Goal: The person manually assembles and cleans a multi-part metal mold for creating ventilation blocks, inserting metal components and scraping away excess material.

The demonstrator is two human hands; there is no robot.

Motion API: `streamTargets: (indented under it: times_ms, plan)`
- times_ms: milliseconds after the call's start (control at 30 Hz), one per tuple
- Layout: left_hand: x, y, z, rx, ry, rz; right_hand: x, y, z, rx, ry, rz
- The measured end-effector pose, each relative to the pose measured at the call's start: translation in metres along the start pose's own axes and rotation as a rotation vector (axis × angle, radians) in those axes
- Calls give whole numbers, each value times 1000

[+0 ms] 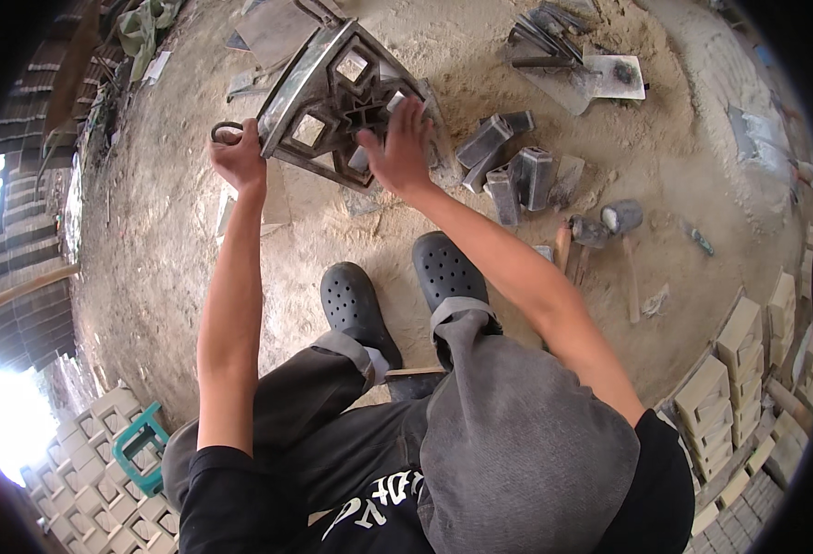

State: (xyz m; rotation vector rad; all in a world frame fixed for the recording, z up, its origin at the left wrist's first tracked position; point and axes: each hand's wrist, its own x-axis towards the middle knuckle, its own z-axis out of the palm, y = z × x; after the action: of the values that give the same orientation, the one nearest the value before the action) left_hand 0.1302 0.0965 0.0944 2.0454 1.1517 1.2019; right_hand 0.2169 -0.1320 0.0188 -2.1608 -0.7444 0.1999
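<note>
Grey-trousered knees (pixel 480 434) fill the foreground, mine, bent in a squat above two dark perforated clogs (pixel 397 291) planted on the sandy ground (pixel 167 240).

Far left: stacked patterned ventilation blocks (pixel 83 462) and a teal stool (pixel 139 448), well apart from the work.

Left of centre: my left hand (pixel 238 155) is curled into a fist round the ring handle (pixel 226 131) at the near corner of the metal block mould (pixel 337 102).

Centre: the mould stands tilted, lifted on one edge off the sand, its star-and-square cut-out face turned toward me.

Right of centre: my right hand (pixel 399 148) lies flat on that face, fingers spread and pressed against the pattern plate.

Right: loose steel mould inserts (pixel 508 166) lie in a cluster just beside the mould; two mallets (pixel 609 222) rest nearer my right foot; a trowel and flat plates (pixel 582 65) lie beyond; plain pale blocks (pixel 739 369) are stacked at the far right.

Step in hand, as I judge it: tipping or turning the mould, one hand pulling at the ring, the other steadying the face. What follows calls for an even push from the flat palm and a firm hold on the ring, so the frame does not twist or drop.
</note>
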Motion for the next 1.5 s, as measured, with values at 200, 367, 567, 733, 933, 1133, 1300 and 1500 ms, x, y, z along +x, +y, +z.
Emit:
streamTargets:
  times_ms: [200,367,567,733,933,1133,1300,1500]
  plan:
    - [4,-3,-7,-36,17,-25,-10,-7,0,-83,20,-92]
    - [-1,3,0,-91,3,-42,-9,-4,8,-217,86,-135]
    - [8,-8,-3,-13,8,-41,14,-43,1,-298,29,-123]
    - [15,-14,0,91,-42,-46,-7,-35,4,-234,1,-139]
    - [19,-23,-2,81,-35,-42,-7,-38,-9,-284,-179,-163]
    - [16,-16,1,125,17,-22,-11,-39,-16,-442,-286,-207]
    - [7,-9,-3,113,20,-23,-15,-22,-20,-269,-183,-246]
    - [12,-2,-3,114,5,-45,40,-8,-35,107,-26,-25]
